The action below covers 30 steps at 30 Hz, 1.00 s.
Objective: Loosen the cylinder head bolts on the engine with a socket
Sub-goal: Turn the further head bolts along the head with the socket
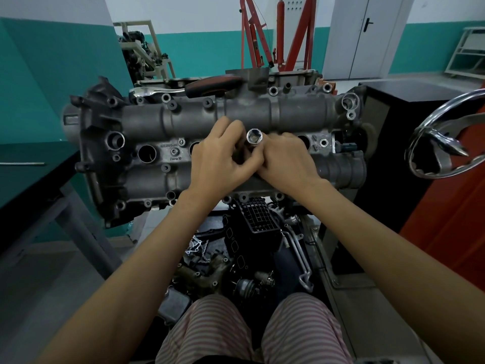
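A grey engine cylinder head (147, 122) lies across the middle of the view, with bolts (174, 152) along its top. Over its centre a shiny chrome socket (254, 137) stands upright, open end up. My left hand (223, 158) curls round something just left of the socket, and my right hand (286, 161) pinches the socket's lower part; the fingertips of both meet under it. What lies beneath the socket is hidden by my fingers. A ratchet wrench (199, 88) with a dark red-black handle rests on the far side of the head.
A chrome handwheel (446, 137) of the engine stand juts in at the right, beside a black and orange cabinet (409, 143). Loose engine parts (246, 248) fill a tray below. A dark workbench (31, 166) stands left, and a red engine hoist (278, 35) behind.
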Available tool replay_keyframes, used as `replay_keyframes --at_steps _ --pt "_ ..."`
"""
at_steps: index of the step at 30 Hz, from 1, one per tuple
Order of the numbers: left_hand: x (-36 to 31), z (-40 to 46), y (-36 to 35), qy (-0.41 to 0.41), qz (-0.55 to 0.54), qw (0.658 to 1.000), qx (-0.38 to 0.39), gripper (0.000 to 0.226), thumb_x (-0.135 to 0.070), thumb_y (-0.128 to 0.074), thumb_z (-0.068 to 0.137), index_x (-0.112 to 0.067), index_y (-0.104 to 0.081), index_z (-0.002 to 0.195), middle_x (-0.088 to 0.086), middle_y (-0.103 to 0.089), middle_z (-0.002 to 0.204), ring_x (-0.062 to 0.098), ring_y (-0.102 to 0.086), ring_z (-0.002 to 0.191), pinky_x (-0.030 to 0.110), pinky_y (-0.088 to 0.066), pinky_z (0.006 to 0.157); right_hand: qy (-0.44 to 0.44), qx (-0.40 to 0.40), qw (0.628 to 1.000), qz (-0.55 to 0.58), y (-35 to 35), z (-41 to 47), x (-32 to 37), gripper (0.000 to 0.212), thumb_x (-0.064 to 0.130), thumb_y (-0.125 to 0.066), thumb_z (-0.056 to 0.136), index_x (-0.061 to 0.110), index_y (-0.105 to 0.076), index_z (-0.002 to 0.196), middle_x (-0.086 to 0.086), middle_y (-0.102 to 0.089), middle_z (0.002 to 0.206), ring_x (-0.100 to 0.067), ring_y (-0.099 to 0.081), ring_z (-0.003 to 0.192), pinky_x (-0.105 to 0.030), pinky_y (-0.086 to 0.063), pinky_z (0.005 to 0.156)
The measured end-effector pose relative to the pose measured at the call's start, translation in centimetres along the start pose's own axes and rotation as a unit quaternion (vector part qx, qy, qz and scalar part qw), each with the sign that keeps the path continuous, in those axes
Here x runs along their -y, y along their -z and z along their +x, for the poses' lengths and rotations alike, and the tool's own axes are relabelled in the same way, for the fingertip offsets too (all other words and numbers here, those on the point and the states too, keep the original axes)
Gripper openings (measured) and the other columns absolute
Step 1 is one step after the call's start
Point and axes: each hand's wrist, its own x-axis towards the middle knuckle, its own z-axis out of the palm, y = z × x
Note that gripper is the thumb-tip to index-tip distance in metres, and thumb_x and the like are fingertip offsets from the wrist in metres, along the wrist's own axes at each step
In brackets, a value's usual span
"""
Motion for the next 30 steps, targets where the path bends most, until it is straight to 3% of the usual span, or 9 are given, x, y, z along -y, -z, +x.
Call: replay_keyframes --at_steps 7,11,16,19,24,27,30 --pt "0.1 -0.1 -0.3 0.016 -0.001 1.0 0.006 0.024 -0.029 -0.055 0.082 -0.007 -0.053 0.073 0.007 -0.046 0.072 0.016 -0.044 0.056 0.026 -0.034 0.046 -0.015 -0.024 0.999 0.033 0.1 0.1 0.2 0.028 0.03 -0.047 0.086 0.004 -0.048 0.098 -0.01 -0.065 0.089 -0.032 -0.059 0.076 -0.033 -0.034 0.066" --pt "0.6 -0.1 -0.5 0.004 -0.013 1.0 -0.021 0.033 -0.031 -0.06 0.085 -0.005 -0.055 0.065 0.009 -0.048 0.066 0.018 -0.046 0.053 0.026 -0.035 0.045 -0.032 -0.04 0.996 0.078 0.3 0.0 0.4 0.027 0.035 -0.054 0.084 0.011 -0.041 0.089 -0.008 -0.066 0.079 -0.032 -0.059 0.069 -0.028 -0.024 0.06" --pt "0.5 0.0 -0.4 0.006 -0.021 0.999 -0.035 0.036 -0.037 -0.06 0.083 -0.006 -0.047 0.068 -0.002 -0.04 0.071 0.012 -0.039 0.061 0.018 -0.027 0.052 -0.07 -0.02 0.98 0.186 0.7 -0.2 -0.3 0.017 0.02 -0.057 0.084 0.008 -0.051 0.093 -0.003 -0.059 0.068 -0.029 -0.059 0.071 -0.029 -0.024 0.056" --pt "0.4 -0.1 -0.3 -0.019 -0.065 0.997 -0.024 0.024 -0.024 -0.061 0.082 -0.001 -0.053 0.081 -0.002 -0.044 0.079 0.006 -0.04 0.068 0.018 -0.033 0.057 -0.068 -0.005 0.972 0.224 0.8 -0.3 -0.5 0.013 0.015 -0.056 0.084 0.008 -0.053 0.094 0.002 -0.054 0.068 -0.028 -0.058 0.072 -0.028 -0.029 0.057" --pt "0.8 -0.4 -0.4 -0.066 -0.059 0.996 -0.011 0.016 -0.01 -0.058 0.087 0.005 -0.062 0.089 0.015 -0.058 0.08 0.014 -0.048 0.07 0.026 -0.042 0.059 -0.017 -0.003 0.977 0.21 0.7 -0.4 -0.6 0.023 0.016 -0.051 0.089 0.005 -0.056 0.108 -0.01 -0.063 0.078 -0.029 -0.059 0.072 -0.034 -0.041 0.059" --pt "0.9 -0.5 -0.6 -0.053 -0.058 0.997 -0.014 0.018 -0.013 -0.06 0.087 0.004 -0.058 0.083 0.007 -0.051 0.074 0.01 -0.044 0.066 0.016 -0.036 0.059 -0.027 -0.008 0.975 0.22 0.8 -0.4 -0.4 0.027 0.019 -0.052 0.087 0.012 -0.055 0.112 0.001 -0.062 0.075 -0.02 -0.058 0.069 -0.03 -0.039 0.058" --pt "0.9 -0.6 -0.6 0.0 -0.085 0.996 -0.007 0.027 -0.024 -0.063 0.084 -0.003 -0.049 0.077 0.002 -0.045 0.068 0.012 -0.042 0.061 0.016 -0.031 0.054 -0.076 0.003 0.964 0.255 0.9 -0.1 -0.4 0.023 0.025 -0.059 0.081 0.017 -0.051 0.101 0.012 -0.062 0.077 -0.016 -0.061 0.077 -0.03 -0.04 0.062"
